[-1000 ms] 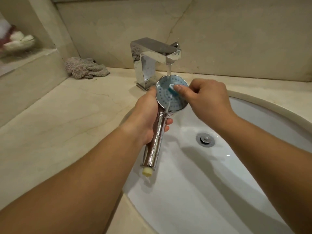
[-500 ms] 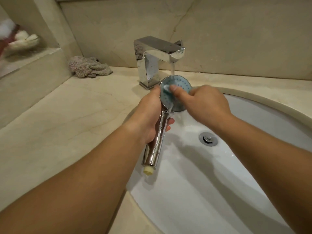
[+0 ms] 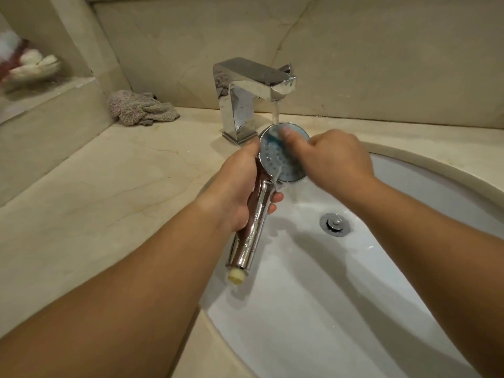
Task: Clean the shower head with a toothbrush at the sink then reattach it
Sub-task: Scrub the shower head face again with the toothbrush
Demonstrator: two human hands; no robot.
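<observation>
Both hands work over the sink (image 3: 381, 309). Left hand (image 3: 237, 192) wraps its grip around the chrome handle of the shower head (image 3: 283, 156), fingers curled behind the shaft with fingertips showing on the right side of it and the thumb up near the rim of the round face. That face is tilted up toward the camera, directly beneath the running stream from the tap (image 3: 251, 96), which hits its upper edge. The handle slants down and left, its pale yellowish threaded end hanging over the near-left part of the basin.

Right hand (image 3: 335, 156) has its fingers curled in a pinching grip on the toothbrush (image 3: 274, 136); the hand and brush are motion-blurred, so only a smear of blue shows against the upper left of the spray face, and how the brush handle lies in the hand cannot be told.

Water runs off the lower rim of the head into the basin, near the chrome drain (image 3: 335, 224). On the marble worktop (image 3: 95, 192), left of the tap, lies a crumpled grey cloth (image 3: 141, 107).
</observation>
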